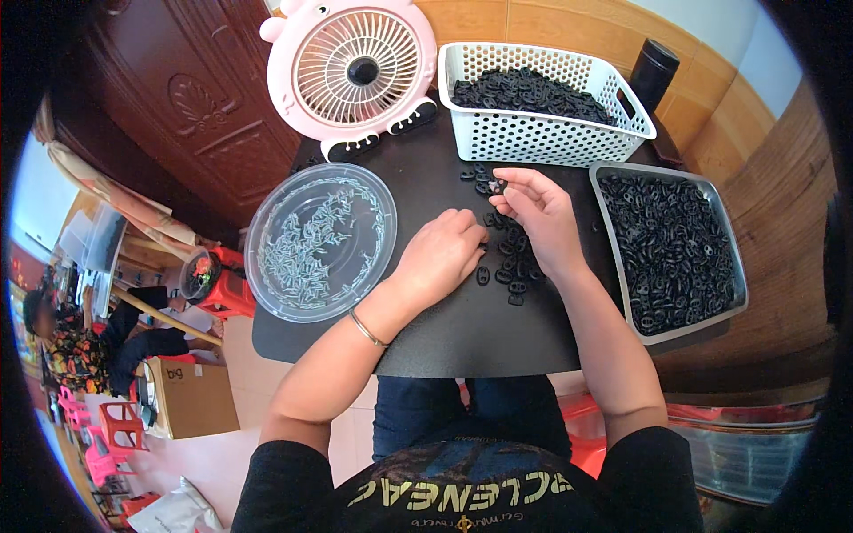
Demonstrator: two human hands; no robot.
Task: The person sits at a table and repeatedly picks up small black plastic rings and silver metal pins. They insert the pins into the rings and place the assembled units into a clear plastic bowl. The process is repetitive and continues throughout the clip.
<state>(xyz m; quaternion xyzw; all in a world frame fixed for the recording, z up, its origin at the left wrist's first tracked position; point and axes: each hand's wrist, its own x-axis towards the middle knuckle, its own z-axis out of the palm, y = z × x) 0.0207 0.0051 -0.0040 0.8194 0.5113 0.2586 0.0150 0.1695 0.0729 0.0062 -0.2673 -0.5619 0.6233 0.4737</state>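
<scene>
small black oval plastic rings (508, 266) lie loose on the black surface (462, 329) between both hands; the right hand (539, 213) pinches one, and the left hand (440, 258) rests curled beside them. more fill the white perforated basket (542, 133) and grey metal tray (662, 333); the clear round dish (267, 222) holding pale pins sits left, overhanging the edge.

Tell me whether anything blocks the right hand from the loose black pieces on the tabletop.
Nothing visible does. The right hand rests directly over the loose black pieces, fingertips among them, and the left hand sits beside them, not across.
</scene>
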